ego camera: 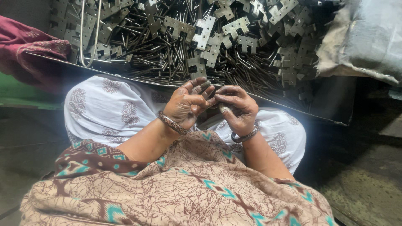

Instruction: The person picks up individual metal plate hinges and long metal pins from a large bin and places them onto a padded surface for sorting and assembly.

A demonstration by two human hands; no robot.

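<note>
A small metal part, dark and mostly hidden, sits between the two hands just above the person's lap, at the near edge of the metal tray. The left hand has its grip closed around the part, fingers curled inward with the thumb up near the fingertips. The right hand meets it fingertip to fingertip, its grip pinched on the same part; how much of it each hand holds cannot be told. Both wrists wear metal bangles and the forearms rise from a brown patterned shawl. Just behind the hands, the tray is heaped with thin steel pins and flat notched hinge plates. A maroon cloth lies at the left, a grey sack at the right.
</note>
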